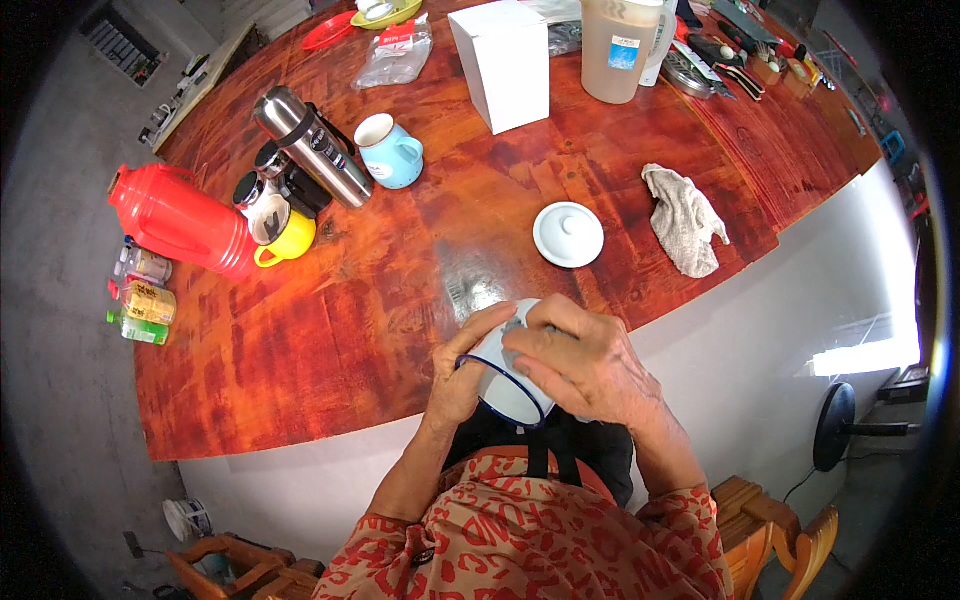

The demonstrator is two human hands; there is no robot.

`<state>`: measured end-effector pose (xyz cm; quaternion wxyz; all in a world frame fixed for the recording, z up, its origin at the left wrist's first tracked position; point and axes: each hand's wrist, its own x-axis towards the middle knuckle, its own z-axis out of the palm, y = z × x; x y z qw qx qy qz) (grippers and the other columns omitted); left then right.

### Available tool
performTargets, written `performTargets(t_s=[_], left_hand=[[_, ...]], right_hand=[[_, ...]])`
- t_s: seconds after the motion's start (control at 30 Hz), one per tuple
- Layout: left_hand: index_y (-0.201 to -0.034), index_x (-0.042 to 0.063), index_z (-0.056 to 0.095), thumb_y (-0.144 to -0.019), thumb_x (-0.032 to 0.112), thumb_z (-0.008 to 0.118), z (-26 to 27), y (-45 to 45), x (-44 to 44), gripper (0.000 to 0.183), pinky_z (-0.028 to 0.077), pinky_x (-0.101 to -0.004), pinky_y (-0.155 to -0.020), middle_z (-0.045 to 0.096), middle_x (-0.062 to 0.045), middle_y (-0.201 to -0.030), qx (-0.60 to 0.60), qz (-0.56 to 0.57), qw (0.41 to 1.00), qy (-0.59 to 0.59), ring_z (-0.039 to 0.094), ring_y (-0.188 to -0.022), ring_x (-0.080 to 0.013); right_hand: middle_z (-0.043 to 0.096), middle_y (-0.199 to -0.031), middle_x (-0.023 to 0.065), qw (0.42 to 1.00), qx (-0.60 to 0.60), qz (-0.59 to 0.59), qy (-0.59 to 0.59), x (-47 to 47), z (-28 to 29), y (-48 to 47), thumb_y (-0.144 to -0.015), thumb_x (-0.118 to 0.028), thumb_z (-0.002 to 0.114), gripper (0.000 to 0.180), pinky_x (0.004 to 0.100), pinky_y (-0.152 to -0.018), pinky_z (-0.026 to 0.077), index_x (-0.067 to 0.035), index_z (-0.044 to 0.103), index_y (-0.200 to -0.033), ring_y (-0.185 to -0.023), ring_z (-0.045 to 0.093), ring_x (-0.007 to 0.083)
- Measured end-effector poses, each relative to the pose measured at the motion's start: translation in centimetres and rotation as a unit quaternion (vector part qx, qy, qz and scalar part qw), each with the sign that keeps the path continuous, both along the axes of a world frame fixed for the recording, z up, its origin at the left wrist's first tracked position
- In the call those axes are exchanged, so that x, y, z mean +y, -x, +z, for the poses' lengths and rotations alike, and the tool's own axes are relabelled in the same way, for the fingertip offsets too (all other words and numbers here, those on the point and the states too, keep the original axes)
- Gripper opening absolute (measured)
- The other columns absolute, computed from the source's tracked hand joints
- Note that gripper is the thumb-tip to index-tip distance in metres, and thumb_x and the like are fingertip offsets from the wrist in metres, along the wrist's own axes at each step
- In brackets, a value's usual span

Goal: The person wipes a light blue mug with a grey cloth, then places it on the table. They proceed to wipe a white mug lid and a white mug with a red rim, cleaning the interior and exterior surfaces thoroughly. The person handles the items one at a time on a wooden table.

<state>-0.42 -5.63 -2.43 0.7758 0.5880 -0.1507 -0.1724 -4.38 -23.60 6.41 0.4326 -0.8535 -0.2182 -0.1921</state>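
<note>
A white enamel mug (506, 386) with a dark blue rim is held tilted at the table's front edge, its mouth facing down towards my lap. My left hand (456, 375) grips it, thumb along the side. My right hand (589, 356) presses a grey, cloth-like piece (514, 358) against the mug's outer wall; most of that piece is hidden under the fingers. Beyond the mug, a white round lid (568, 234) lies knob up on the table. To its right is a crumpled beige cloth (684, 221).
On the reddish wooden table (300, 360) stand a steel thermos flask (319, 150), a light blue mug (390, 154), a yellow mug (292, 236) and a red vacuum jug (184, 221). Farther back are a white box (506, 67) and a plastic pitcher (619, 52). Tools (739, 75) crowd the far right.
</note>
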Motion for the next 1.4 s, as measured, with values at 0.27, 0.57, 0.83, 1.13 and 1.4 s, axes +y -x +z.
performTargets(t_s=[0.27, 0.57, 0.83, 1.13, 1.4], left_hand=[[-0.124, -0.002, 0.055, -0.088, 0.008, 0.052, -0.1, 0.2, 0.3, 0.037, 0.046, -0.0311, -0.092, 0.055, -0.015, -0.126, 0.104, 0.000, 0.993, 0.058, 0.058, -0.108, -0.0199], [-0.130, -0.004, 0.040, -0.091, 0.036, 0.050, -1.7, -0.4, -0.9, 0.057, 0.059, -0.0390, -0.043, 0.056, -0.025, -0.115, 0.340, -0.021, 0.897, 0.283, 0.067, -0.080, -0.0368], [-0.132, -0.001, 0.038, -0.090, 0.050, 0.045, -0.7, -0.2, -0.8, 0.066, 0.059, -0.0377, -0.044, 0.059, -0.026, -0.106, 0.367, -0.150, 0.857, 0.329, 0.068, -0.072, -0.0344], [-0.135, 0.006, 0.037, -0.089, 0.057, 0.042, -1.8, 0.2, 0.0, 0.069, 0.058, -0.0517, -0.052, 0.056, -0.025, -0.116, 0.420, -0.140, 0.786, 0.431, 0.065, -0.084, -0.0441], [-0.133, 0.007, 0.043, -0.092, 0.043, 0.047, -5.0, -1.2, 1.0, 0.055, 0.061, -0.0477, -0.057, 0.054, -0.025, -0.121, 0.445, -0.171, 0.770, 0.424, 0.065, -0.088, -0.0418]], right_hand=[[0.059, -0.088, 0.0117, 0.989, 0.071, -0.094, -0.084, -1.4, -4.0, -2.0, -0.085, -0.011, 0.063, 0.015, 0.0355, -0.067, 0.050, -0.001, 0.066, -0.096, -0.074, 0.061, 0.0277], [0.056, -0.095, 0.0084, 0.976, 0.030, 0.064, -0.206, -2.1, -4.8, 0.9, -0.075, -0.005, 0.071, 0.031, 0.0325, -0.080, 0.047, -0.006, 0.070, -0.106, -0.089, 0.057, 0.0208], [0.052, -0.099, 0.0084, 0.931, 0.034, 0.097, -0.351, -1.2, -4.8, 0.1, -0.077, -0.007, 0.068, 0.024, 0.0304, -0.082, 0.044, -0.001, 0.071, -0.100, -0.093, 0.053, 0.0182], [0.058, -0.094, 0.0044, 0.898, 0.123, -0.009, -0.423, 0.3, -6.1, -1.2, -0.089, -0.009, 0.060, 0.019, 0.0258, -0.079, 0.042, 0.001, 0.068, -0.103, -0.089, 0.053, 0.0114], [0.058, -0.088, 0.0077, 0.989, -0.032, 0.030, -0.140, -1.7, -4.4, -0.2, -0.071, -0.003, 0.073, 0.028, 0.0319, -0.064, 0.050, -0.006, 0.070, -0.099, -0.074, 0.061, 0.0209]])
